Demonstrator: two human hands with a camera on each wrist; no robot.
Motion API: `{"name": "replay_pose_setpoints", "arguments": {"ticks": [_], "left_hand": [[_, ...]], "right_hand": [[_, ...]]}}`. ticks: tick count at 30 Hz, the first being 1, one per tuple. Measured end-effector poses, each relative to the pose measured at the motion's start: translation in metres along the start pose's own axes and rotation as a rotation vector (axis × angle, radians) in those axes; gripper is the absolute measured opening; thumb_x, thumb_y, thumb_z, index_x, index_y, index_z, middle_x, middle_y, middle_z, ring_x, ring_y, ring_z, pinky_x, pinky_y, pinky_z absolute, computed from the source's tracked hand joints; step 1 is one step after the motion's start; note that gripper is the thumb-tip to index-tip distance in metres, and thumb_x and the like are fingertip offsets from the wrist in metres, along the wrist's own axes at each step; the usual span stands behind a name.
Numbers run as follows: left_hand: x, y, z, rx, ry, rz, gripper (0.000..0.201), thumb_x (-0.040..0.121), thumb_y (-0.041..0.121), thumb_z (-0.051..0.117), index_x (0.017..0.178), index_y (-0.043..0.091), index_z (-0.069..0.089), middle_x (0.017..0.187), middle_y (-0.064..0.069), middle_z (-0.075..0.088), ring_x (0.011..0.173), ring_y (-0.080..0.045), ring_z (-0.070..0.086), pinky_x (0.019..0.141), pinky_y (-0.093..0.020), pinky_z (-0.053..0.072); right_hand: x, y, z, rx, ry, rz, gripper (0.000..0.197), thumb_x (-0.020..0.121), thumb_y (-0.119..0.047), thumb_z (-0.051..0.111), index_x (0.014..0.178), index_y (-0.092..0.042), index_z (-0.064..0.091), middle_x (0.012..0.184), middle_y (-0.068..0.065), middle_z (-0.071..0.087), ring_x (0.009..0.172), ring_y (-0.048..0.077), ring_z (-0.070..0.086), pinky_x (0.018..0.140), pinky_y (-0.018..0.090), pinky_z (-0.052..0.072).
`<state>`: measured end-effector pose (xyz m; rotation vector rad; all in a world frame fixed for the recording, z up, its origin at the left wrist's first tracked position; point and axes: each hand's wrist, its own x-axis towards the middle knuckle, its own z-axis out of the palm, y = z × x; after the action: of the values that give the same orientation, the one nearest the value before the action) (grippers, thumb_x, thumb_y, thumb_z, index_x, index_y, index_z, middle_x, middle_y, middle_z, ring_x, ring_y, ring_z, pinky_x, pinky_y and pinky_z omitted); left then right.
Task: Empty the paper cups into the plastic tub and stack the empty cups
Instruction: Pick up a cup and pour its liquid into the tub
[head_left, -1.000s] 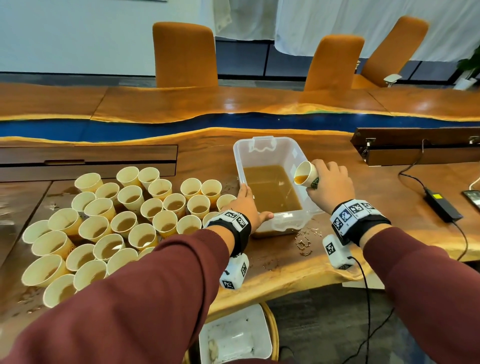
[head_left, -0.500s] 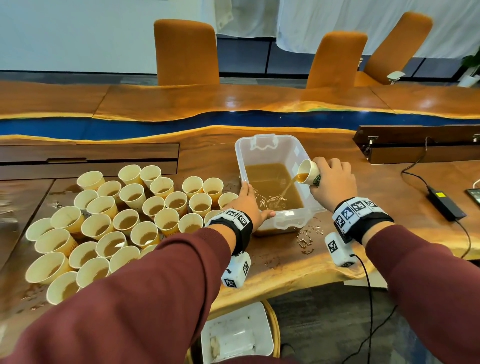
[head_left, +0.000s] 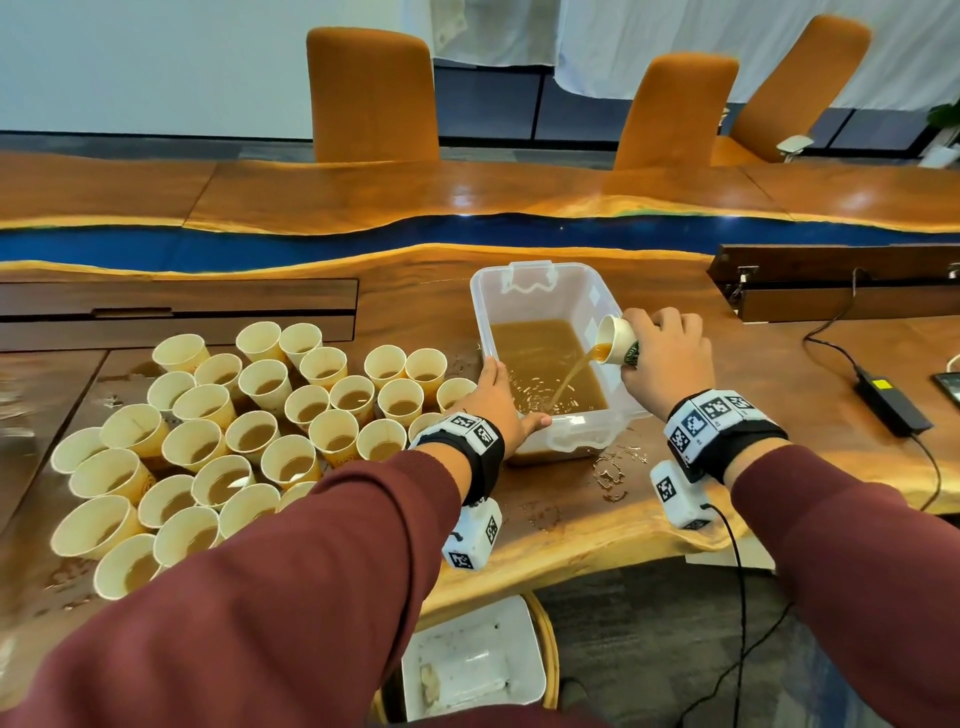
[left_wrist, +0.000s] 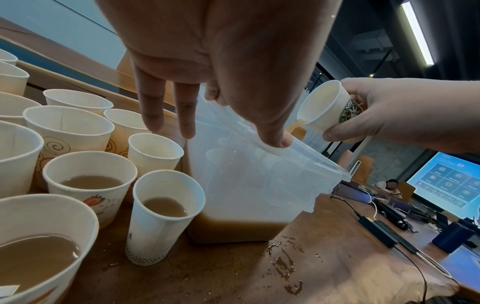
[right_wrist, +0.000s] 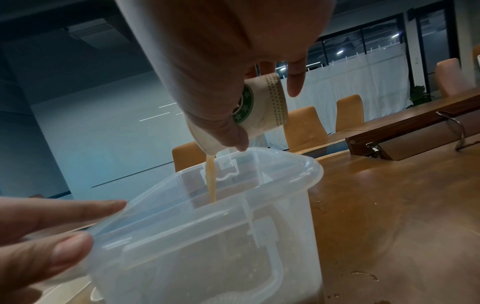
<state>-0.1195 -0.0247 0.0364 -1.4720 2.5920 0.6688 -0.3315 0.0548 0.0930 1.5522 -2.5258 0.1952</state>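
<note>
The long glossy wooden tabletop (head_left: 519, 197) with its blue resin stripe carries everything, and the clear rectangular plastic tub (head_left: 524, 296) serves here as the landmark. It stands upright near the tabletop's near edge and is partly filled with murky brown liquid (head_left: 540, 353), placed within easy reach of both arms so each pour is a short tilt.

Left of the tub, packed rim to rim, stands the crowd of cream paper cups (head_left: 249, 431), most holding some brown liquid; the closest ones sit just beside the tub's left wall. I judge the task to be at an early stage, since no stack of empties is visible.

At the tub's near left corner the left hand (head_left: 493, 400) rests with straight fingers down the outside wall and the thumb laid on the rim; its grip is released, merely bracing, probably so the light tub does not slide while liquid lands in it.

Over the tub's right rim the right hand (head_left: 670, 353) has its grip grasping one white paper cup with a green round logo (head_left: 618, 340), tipped mouth-down toward the tub's middle, so a thin brown stream (head_left: 566, 379) falls inside the walls.

Small splashes (head_left: 613, 467) dot the tabletop just in front of the tub.
</note>
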Motion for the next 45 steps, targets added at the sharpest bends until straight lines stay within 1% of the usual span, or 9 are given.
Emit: {"name": "replay_pose_setpoints", "arguments": {"ticks": [18,24,31,34,36,38,40,41,45], "left_hand": [[-0.007,0.001,-0.003,-0.030,-0.008,0.004,0.108,0.091,0.074,0.047,0.162,0.012,-0.007,0.169,0.004,-0.017,0.147,-0.025,0.038,0.103,-0.044,0.051],[-0.011,0.003,-0.005,-0.049,0.000,0.009,0.108,0.092,0.073,0.047,0.162,0.011,-0.007,0.170,0.003,-0.015,0.150,-0.022,0.032,0.105,-0.042,0.049],[-0.012,0.004,-0.006,-0.068,-0.003,0.007,0.107,0.092,0.073,0.047,0.162,0.012,-0.007,0.170,0.002,-0.015,0.148,-0.024,0.036,0.105,-0.042,0.049],[-0.009,0.003,-0.004,-0.075,0.005,0.012,0.108,0.092,0.073,0.048,0.162,0.012,-0.006,0.170,0.002,-0.014,0.149,-0.024,0.034,0.107,-0.044,0.047],[-0.008,-0.001,-0.003,-0.116,0.008,0.040,0.107,0.091,0.071,0.052,0.163,0.012,-0.002,0.171,0.002,-0.010,0.152,-0.022,0.027,0.114,-0.041,0.041],[-0.008,-0.012,-0.005,-0.185,0.035,0.093,0.102,0.091,0.066,0.058,0.163,0.014,0.009,0.171,0.000,0.002,0.153,-0.020,0.024,0.120,-0.036,0.030],[-0.010,-0.031,-0.005,-0.214,0.110,0.134,0.088,0.093,0.062,0.060,0.160,0.019,0.024,0.166,0.000,0.026,0.146,-0.021,0.039,0.117,-0.038,0.037],[-0.012,-0.041,-0.005,-0.201,0.133,0.136,0.081,0.094,0.061,0.059,0.158,0.022,0.029,0.162,0.001,0.035,0.141,-0.021,0.046,0.112,-0.040,0.043],[-0.023,-0.075,0.004,-0.010,0.097,0.152,0.068,0.095,0.056,0.059,0.153,0.026,0.039,0.156,0.001,0.044,0.135,-0.021,0.051,0.107,-0.041,0.047]], "right_hand": [[-0.002,-0.004,-0.001,-0.125,0.076,-0.167,0.064,0.075,-0.005,0.076,0.134,-0.020,0.058,0.120,0.016,0.052,0.115,0.041,0.043,0.087,0.052,0.041],[-0.002,-0.005,-0.002,-0.168,0.088,-0.220,0.068,0.073,-0.008,0.080,0.136,-0.022,0.057,0.124,0.015,0.052,0.119,0.041,0.043,0.094,0.053,0.038],[-0.009,-0.008,0.005,0.222,-0.105,0.027,0.067,0.086,-0.044,0.077,0.143,-0.024,0.048,0.132,0.010,0.051,0.123,0.036,0.047,0.101,0.051,0.040],[-0.016,-0.009,0.007,0.533,-0.153,0.100,0.064,0.084,-0.043,0.082,0.134,-0.018,0.049,0.126,0.008,0.054,0.117,0.032,0.056,0.095,0.046,0.048],[-0.026,-0.012,0.006,0.740,-0.172,0.126,0.059,0.085,-0.039,0.083,0.129,-0.022,0.048,0.124,0.004,0.058,0.114,0.026,0.058,0.091,0.040,0.050],[-0.041,-0.019,0.000,0.924,-0.194,0.085,0.058,0.086,-0.036,0.083,0.129,-0.028,0.045,0.121,-0.004,0.061,0.111,0.017,0.060,0.090,0.031,0.053],[-0.063,-0.029,-0.008,1.035,-0.250,-0.033,0.058,0.087,-0.029,0.084,0.131,-0.029,0.046,0.119,-0.014,0.062,0.109,0.000,0.061,0.087,0.012,0.049],[-0.073,-0.032,-0.008,1.056,-0.287,-0.111,0.059,0.087,-0.024,0.085,0.132,-0.029,0.047,0.120,-0.016,0.062,0.111,-0.005,0.060,0.087,0.008,0.046],[-0.113,-0.042,0.000,1.027,-0.534,-0.290,0.069,0.082,-0.022,0.089,0.135,-0.032,0.047,0.124,-0.017,0.062,0.117,-0.002,0.057,0.096,0.017,0.043]]}}
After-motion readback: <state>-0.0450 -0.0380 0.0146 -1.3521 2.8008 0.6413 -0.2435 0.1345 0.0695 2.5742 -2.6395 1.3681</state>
